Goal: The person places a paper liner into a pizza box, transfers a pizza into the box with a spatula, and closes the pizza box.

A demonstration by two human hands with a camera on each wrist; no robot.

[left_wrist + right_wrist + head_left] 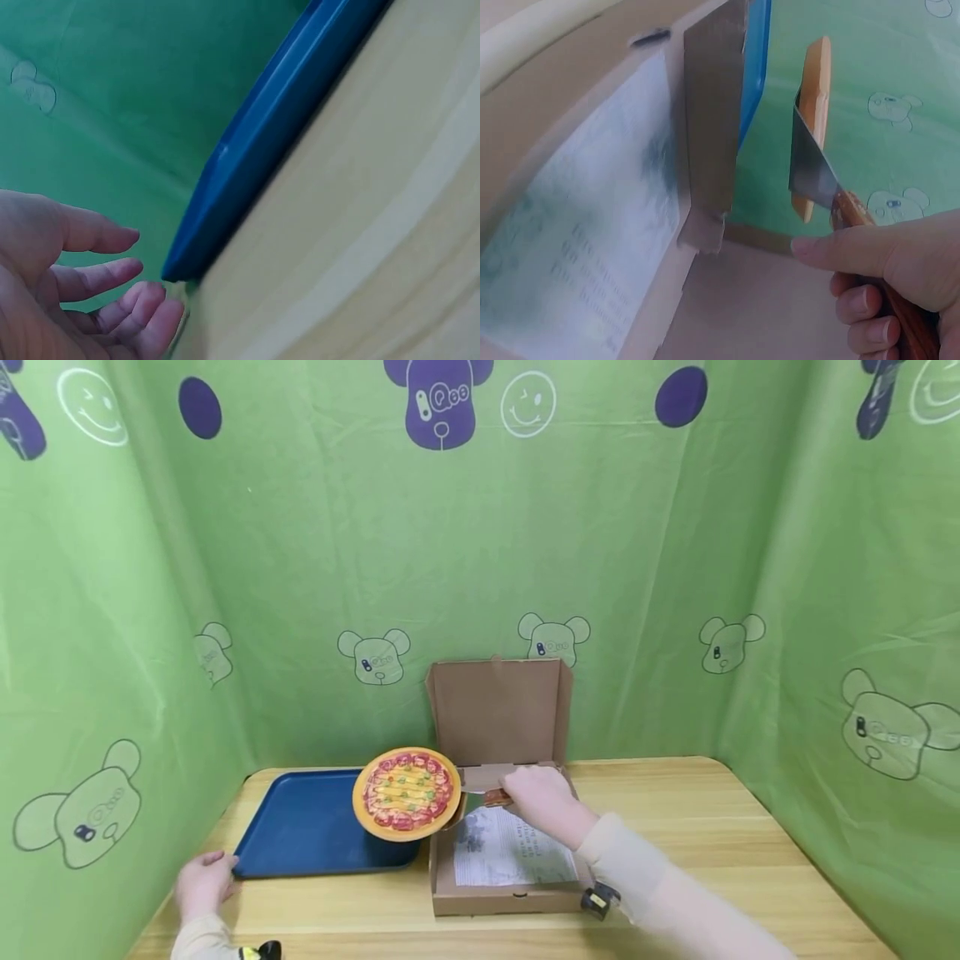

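My right hand [538, 797] grips the wooden handle of a pizza server [814, 161], its metal blade under a whole pizza [407, 794]. The pizza is raised, overlapping the right end of a blue tray [315, 827] and the left wall of a cardboard pizza box [517, 903] in the head view. Seen edge-on in the right wrist view, it rides on the blade above the box. My left hand [204, 883] is at the tray's front left corner. In the left wrist view its fingers [101, 279] are loosely bent beside that corner, holding nothing.
The box lid [498, 710] stands upright at the back, against the green curtain [480, 543]. A printed paper sheet [513, 852] lines the box floor. The curtain closes in the wooden table [675, 843] at the back and both sides.
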